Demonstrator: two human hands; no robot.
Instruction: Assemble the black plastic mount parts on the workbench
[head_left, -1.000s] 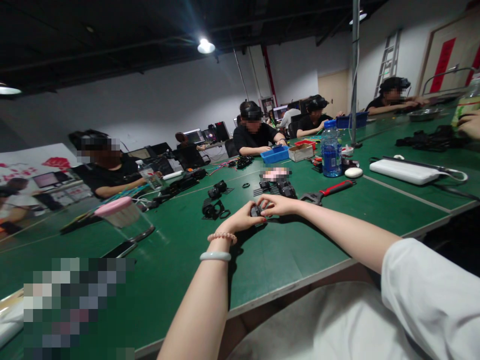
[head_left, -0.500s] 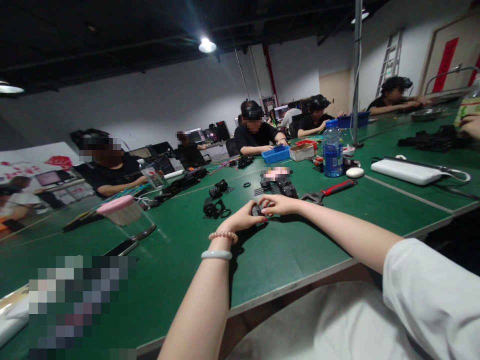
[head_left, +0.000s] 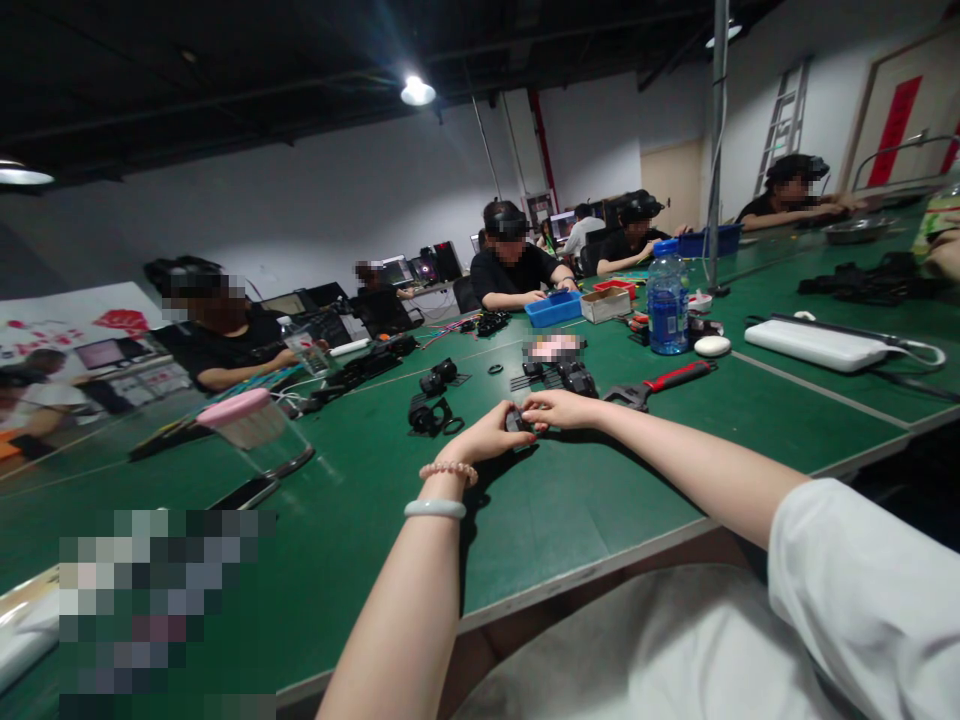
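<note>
Where the head view looks down past both forearms, 1 small dark part (head_left: 515, 421) sits between the 2 hands, over the near side of the green tabletop (head_left: 570, 510). The left hand (head_left: 491, 430) comes in from its left, with thumb and fingers pinched on it; this grip is narrow and holds the part. The right hand (head_left: 559, 409) meets it from the opposite side — fingers bent, tips at the part's right edge — but I cannot tell whether that grip is closed on it or only resting against it.

So the relation that counts is side to side: the part lies right of the left palm and left of the right knuckles, with neither hand clearly nearer. Its long axis is hidden by the fingers, and whether its underside touches the surface is too small to tell.

Beyond the hands, a black cluster of parts (head_left: 574, 378) lies just past the right knuckles, and an adjustable wrench (head_left: 664, 382) points its red handle away to the right. Left of the part — near the left hand — lie a black bracket (head_left: 426, 415) and a loose ring (head_left: 454, 426).
</note>
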